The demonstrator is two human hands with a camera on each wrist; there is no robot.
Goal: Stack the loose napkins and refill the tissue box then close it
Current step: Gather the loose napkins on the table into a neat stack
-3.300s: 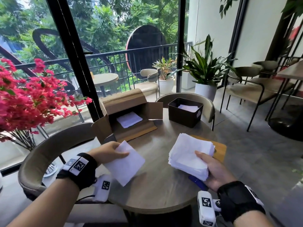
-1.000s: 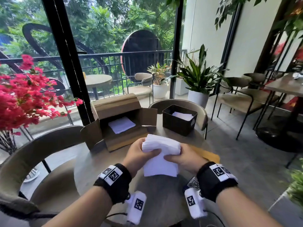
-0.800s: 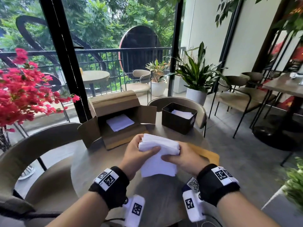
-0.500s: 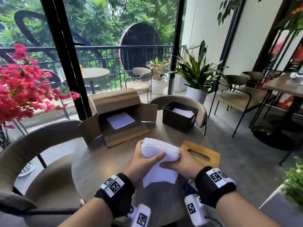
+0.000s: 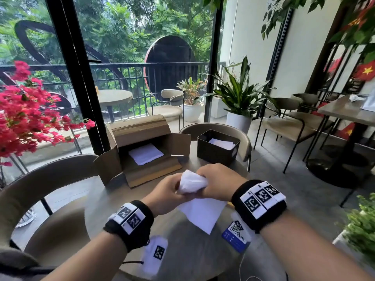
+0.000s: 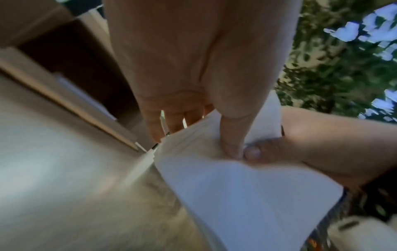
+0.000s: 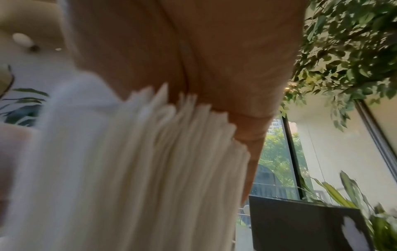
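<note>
Napkins (image 5: 191, 182), a thick white sheaf, stand on edge over the bench (image 5: 97, 191), with the left hand (image 5: 164, 192) and right hand (image 5: 218, 184) clamping them, fingers curled round each side. One sheet (image 5: 203, 212) sags loose beneath. They look light, soft and apt to fan apart; I'd grip both edges squarely. The cardboard carton (image 5: 142, 151) sits at eleven o'clock, the dark tissue box (image 5: 217, 154), open, at one o'clock beyond.

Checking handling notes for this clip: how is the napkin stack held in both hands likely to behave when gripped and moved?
Probably floppy: the napkin stack bends between the left hand and right hand, its lower part hanging limp. Likely to splay or shed sheets: its edges fan apart in the right wrist view. Seemingly light, since fingertips alone carry it.
</note>
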